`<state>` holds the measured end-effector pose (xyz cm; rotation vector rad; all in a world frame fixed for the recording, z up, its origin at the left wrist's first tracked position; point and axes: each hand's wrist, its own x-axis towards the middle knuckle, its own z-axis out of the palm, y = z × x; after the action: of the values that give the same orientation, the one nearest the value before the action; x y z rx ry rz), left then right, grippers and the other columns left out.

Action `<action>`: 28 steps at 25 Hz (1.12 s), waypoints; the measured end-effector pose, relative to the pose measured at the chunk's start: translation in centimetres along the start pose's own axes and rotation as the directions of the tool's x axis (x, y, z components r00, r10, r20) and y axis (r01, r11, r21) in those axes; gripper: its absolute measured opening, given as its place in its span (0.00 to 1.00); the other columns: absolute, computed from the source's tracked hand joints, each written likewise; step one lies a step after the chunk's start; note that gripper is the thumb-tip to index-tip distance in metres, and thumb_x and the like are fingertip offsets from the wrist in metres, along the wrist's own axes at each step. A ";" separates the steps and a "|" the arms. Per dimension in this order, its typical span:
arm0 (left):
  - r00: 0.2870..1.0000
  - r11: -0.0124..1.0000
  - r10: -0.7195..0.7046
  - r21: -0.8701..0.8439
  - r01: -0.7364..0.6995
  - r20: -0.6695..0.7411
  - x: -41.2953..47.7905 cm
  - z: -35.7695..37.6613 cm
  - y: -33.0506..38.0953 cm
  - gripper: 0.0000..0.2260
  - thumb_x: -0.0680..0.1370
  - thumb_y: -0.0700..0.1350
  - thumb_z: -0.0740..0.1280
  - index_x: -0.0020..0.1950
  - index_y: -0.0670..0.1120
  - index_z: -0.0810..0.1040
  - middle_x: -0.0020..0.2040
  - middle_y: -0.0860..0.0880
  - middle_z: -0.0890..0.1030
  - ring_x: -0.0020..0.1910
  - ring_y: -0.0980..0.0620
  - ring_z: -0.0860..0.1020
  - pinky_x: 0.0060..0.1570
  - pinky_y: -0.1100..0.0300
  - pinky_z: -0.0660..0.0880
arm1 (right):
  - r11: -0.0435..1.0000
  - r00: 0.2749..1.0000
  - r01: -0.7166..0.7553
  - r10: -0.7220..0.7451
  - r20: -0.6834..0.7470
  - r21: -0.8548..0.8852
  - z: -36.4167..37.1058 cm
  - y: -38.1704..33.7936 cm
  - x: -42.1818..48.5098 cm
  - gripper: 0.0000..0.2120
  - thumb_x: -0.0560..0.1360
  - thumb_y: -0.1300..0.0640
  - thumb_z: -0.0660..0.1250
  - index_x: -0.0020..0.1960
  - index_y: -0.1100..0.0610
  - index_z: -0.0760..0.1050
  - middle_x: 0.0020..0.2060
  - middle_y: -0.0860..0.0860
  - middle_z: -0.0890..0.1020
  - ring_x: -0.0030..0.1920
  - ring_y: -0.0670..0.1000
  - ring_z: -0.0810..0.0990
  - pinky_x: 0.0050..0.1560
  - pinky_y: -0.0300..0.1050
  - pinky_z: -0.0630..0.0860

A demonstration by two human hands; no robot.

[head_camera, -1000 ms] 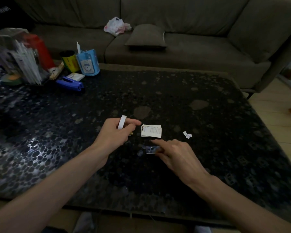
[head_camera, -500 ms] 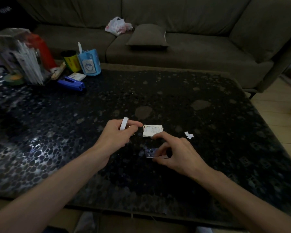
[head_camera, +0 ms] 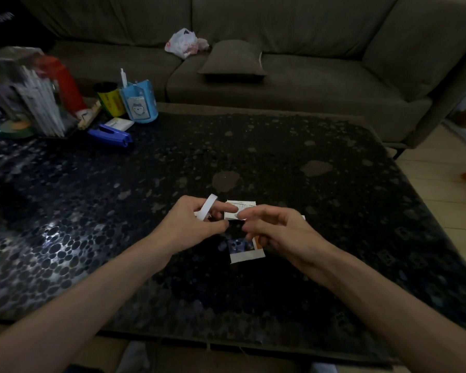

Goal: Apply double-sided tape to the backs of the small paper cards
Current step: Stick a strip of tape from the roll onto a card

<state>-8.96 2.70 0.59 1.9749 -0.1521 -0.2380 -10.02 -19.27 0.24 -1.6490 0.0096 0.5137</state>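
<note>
Dark pebble-pattern coffee table [head_camera: 334, 184], grey sofa [head_camera: 307, 84] behind it, dim light. Blue stapler [head_camera: 111, 134] and blue pen cup [head_camera: 139, 106] sit far left.

Head view: the left hand [head_camera: 189, 227] grips a white double-sided tape roll [head_camera: 206, 210], fingers curled round it. It hangs just left of the small card stack [head_camera: 240, 208].

Change: the right hand [head_camera: 280, 230] has left the single picture card [head_camera: 245, 250] it was fingering half a second ago. It has come up to meet the left hand's fingertips. That card now lies alone on the table, picture side up, near of both hands and just under the right palm, touched by neither.

Right index and thumb are stretched toward the roll. Whether they pinch a tape end cannot be told; too dark and small.

Likely step: pulling off a fresh tape strip. The card probably needs flipping before the tape goes on.
</note>
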 end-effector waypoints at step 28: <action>0.992 0.995 0.095 0.003 -0.095 -0.083 0.2 0.3 -0.6 0.02 0.76 0.52 0.76 0.46 0.56 0.89 0.40 0.49 0.86 0.41 0.47 0.84 0.43 0.58 0.79 | 0.969 0.998 -0.056 0.044 0.054 0.239 0.6 -0.1 0.3 0.11 0.77 0.61 0.73 0.57 0.51 0.87 0.46 0.52 0.87 0.46 0.48 0.84 0.43 0.40 0.76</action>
<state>-8.85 2.68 -0.10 1.9669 -0.1914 -0.0944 -9.90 -18.65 0.16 -1.4011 0.0749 0.5682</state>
